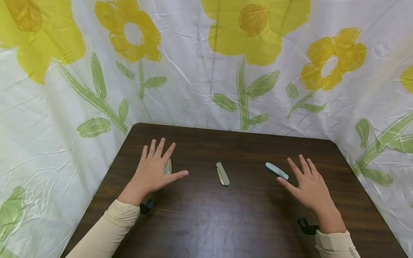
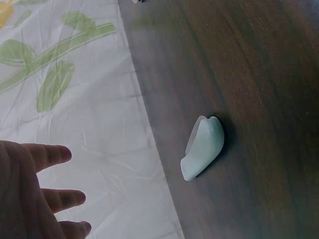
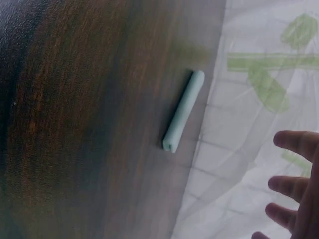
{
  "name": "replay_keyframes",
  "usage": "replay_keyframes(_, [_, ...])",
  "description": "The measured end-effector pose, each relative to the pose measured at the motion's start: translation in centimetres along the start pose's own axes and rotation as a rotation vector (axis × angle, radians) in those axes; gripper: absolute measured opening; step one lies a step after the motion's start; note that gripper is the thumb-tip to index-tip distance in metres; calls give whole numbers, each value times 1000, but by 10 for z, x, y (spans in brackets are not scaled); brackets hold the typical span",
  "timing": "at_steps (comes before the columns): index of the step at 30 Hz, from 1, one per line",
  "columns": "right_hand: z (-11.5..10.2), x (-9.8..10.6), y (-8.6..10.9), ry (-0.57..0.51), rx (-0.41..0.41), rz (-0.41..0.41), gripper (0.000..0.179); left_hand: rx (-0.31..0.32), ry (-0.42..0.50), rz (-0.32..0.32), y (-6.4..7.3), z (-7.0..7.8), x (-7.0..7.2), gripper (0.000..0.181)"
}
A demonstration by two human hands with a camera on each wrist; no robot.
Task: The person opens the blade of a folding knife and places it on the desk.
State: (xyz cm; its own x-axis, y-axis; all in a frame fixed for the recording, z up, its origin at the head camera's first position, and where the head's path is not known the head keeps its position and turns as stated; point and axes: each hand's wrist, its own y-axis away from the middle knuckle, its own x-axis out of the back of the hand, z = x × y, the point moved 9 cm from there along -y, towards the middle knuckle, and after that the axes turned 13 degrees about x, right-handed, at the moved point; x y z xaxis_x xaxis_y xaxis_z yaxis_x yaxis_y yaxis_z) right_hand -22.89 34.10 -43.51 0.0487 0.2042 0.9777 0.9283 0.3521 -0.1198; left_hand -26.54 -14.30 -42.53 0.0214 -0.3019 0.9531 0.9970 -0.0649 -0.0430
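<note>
My left hand (image 1: 151, 173) is held over the left side of the table with fingers spread, holding nothing. Partly hidden behind it lies a pale mint folding knife (image 1: 169, 167); the left wrist view shows its curved handle (image 2: 207, 149) and a thin edge along one side. Between the hands rests a grey-green folding knife (image 1: 223, 174), a cream-coloured blade edge showing beside the handle. Just left of my right hand (image 1: 309, 186), a light blue folded knife (image 1: 276, 170) lies slantwise, seen as a slim bar (image 3: 184, 112) in the right wrist view. The right fingers are spread and grip nothing.
All three knives lie on a dark brown wood-grain table (image 1: 222, 222) with rounded far corners. A white curtain (image 1: 184, 93) printed with yellow flowers hangs around its back and sides. A black wrist-worn piece (image 1: 146, 206) juts out below the left hand, another (image 1: 306, 227) below the right.
</note>
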Motion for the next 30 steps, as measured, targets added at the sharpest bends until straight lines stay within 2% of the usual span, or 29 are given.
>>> replay_keyframes(12, [-1,-7,-1,-31,-17,-1,87,-7,31,-13,1,7,-9,113])
replay_keyframes(21, [-18,-17,-9,-51,19,5,81,-17,22,-18,4,16,-23,110])
replay_keyframes(24, [-24,-22,-13,-65,37,14,78,-42,30,6,5,22,-27,105])
replay_keyframes(30, [-38,-32,-20,-132,70,8,69,-123,36,106,8,38,-33,86])
